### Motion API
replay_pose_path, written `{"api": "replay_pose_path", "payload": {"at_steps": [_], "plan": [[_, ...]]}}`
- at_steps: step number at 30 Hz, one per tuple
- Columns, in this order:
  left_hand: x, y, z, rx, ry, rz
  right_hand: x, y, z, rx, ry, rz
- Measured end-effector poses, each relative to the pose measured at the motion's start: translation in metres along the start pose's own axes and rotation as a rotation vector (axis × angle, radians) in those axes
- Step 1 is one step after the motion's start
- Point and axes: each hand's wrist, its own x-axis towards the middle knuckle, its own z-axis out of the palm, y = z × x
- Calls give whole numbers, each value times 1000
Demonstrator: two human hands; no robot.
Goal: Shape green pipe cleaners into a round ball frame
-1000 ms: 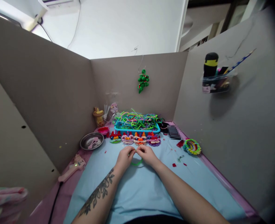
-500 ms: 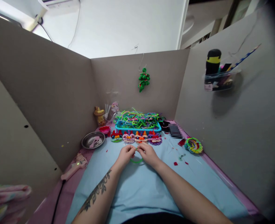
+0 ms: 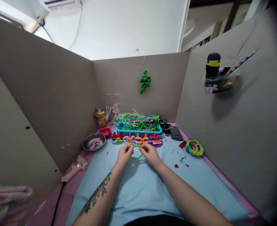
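A green pipe cleaner [image 3: 136,158], bent into a ring, is held between my two hands over the blue cloth. My left hand [image 3: 125,154] pinches the left side of the ring with thumb and fingers. On the opposite side, my right hand [image 3: 150,153] has its fingers closed on the ring. Just beyond my hands stands a row of several colourful pipe-cleaner figures [image 3: 141,138] with faces. Behind them, a blue tray [image 3: 140,131] is heaped with loose pipe cleaners [image 3: 138,121] in many colours.
A metal bowl [image 3: 85,146] and a pink glue gun [image 3: 74,170] lie at the left. Green-yellow rings [image 3: 195,148] and red scraps [image 3: 176,166] are on the right. Grey panels [image 3: 143,103] enclose the table; a plastic holder [image 3: 219,83] hangs on the right one.
My hands have moved apart from their meeting point to opposite sides of the green ring. More of the ring now shows between them.
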Motion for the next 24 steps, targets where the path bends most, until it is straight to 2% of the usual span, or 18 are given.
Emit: {"api": "replay_pose_path", "payload": {"at_steps": [5,8,13,20,24], "plan": [[-5,4,0,165,31,110,0,-1,-3,-21,-8,-4],[-6,6,-1,177,48,112,0,-2,-3,18,-32,21],[-2,2,-5,67,52,46,2,-2,-1,72,-64,49],[2,-5,-4,-150,56,-223,1,-9,-8,-122,-43,-174],[2,-5,-4,-149,-13,-239,2,-5,-9,-105,-30,-140]]}}
